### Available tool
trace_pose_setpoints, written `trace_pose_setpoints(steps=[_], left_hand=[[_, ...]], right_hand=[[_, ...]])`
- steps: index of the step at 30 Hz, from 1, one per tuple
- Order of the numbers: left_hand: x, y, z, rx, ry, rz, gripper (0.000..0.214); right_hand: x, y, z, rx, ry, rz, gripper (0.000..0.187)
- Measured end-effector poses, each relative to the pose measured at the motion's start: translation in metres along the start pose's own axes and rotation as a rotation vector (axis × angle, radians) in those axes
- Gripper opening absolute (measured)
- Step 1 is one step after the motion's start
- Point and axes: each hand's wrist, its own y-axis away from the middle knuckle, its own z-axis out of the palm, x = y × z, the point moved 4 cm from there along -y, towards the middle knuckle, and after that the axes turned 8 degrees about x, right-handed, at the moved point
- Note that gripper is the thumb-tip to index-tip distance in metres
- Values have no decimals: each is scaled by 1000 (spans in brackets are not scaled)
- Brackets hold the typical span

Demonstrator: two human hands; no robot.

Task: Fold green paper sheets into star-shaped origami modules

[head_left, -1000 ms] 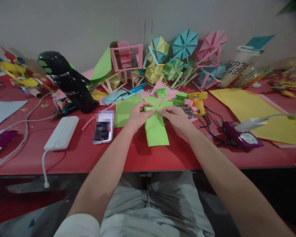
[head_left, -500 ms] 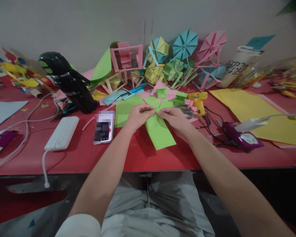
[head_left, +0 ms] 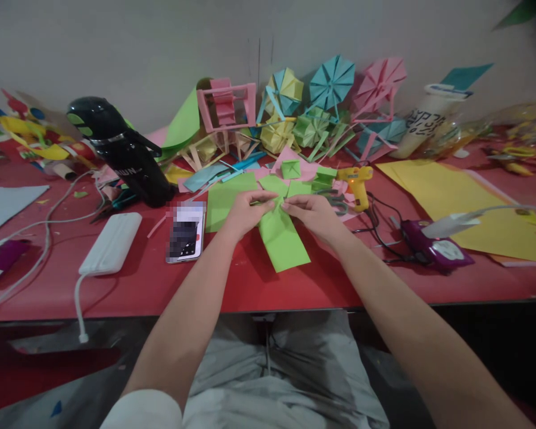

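Note:
A light green strip of paper (head_left: 284,241) hangs down toward me, its far end pinched between both my hands. My left hand (head_left: 249,211) grips the upper left of it with thumb and fingers. On the upper right edge, the thumb and fingers of my right hand (head_left: 311,213) are closed too. The fingers cover part of the paper's far end. Beyond lie a flat green sheet (head_left: 226,199) to the left and a small folded green paper piece (head_left: 290,169), with more green pieces (head_left: 324,179) at the right.
A phone (head_left: 186,232), a white power bank (head_left: 111,244) and a black bottle (head_left: 125,158) stand left. At right are a yellow glue gun (head_left: 358,186), a purple power strip (head_left: 435,245) and yellow sheets (head_left: 482,208). Folded paper models (head_left: 333,82) line the wall.
The strip's near end has swung slightly left and its tilt has altered a little. Both hands keep their pinch on it. The whole view has shifted slightly.

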Motion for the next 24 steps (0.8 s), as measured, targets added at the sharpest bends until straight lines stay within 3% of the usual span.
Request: trace_pose_setpoints(steps=[13, 24], left_hand=[[-1, 1, 1, -19, 3, 28, 19], [10, 5, 3, -53, -76, 129, 19]], right_hand=[[-4, 2, 1, -17, -7, -9, 35], [-5, 2, 3, 4, -54, -1, 33]])
